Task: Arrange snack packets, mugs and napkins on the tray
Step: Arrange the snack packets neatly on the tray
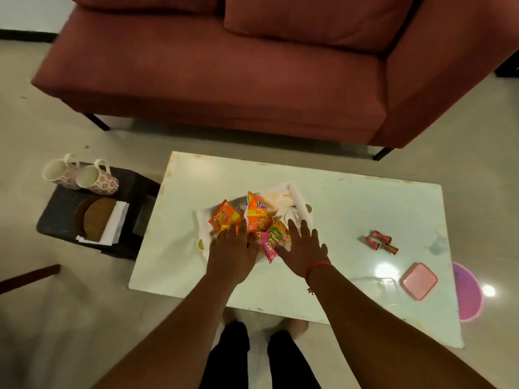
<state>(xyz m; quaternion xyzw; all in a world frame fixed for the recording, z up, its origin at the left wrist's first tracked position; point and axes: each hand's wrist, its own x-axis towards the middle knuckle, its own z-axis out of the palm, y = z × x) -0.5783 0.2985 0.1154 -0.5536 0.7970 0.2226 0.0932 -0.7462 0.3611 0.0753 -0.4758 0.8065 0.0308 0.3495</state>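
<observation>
A white tray point(300, 204) sits on the white coffee table point(351, 209). Several orange snack packets point(223, 219) and a pink packet point(269, 244) lie heaped in it. My left hand point(231, 252) and my right hand point(304, 249) hover flat over the near side of the heap, fingers spread, gripping nothing. Two floral mugs point(81, 175) lie on their sides on a dark stool point(60, 211) to the left. White napkins point(116, 224) lie on that stool under round brown coasters point(97, 219).
Small wrapped candies point(380, 241) and a pink lidded box point(419, 280) lie on the table's right part. A purple round object point(467, 293) sits on the floor past the right edge. A red sofa point(224, 66) stands behind the table. My legs stand at the near edge.
</observation>
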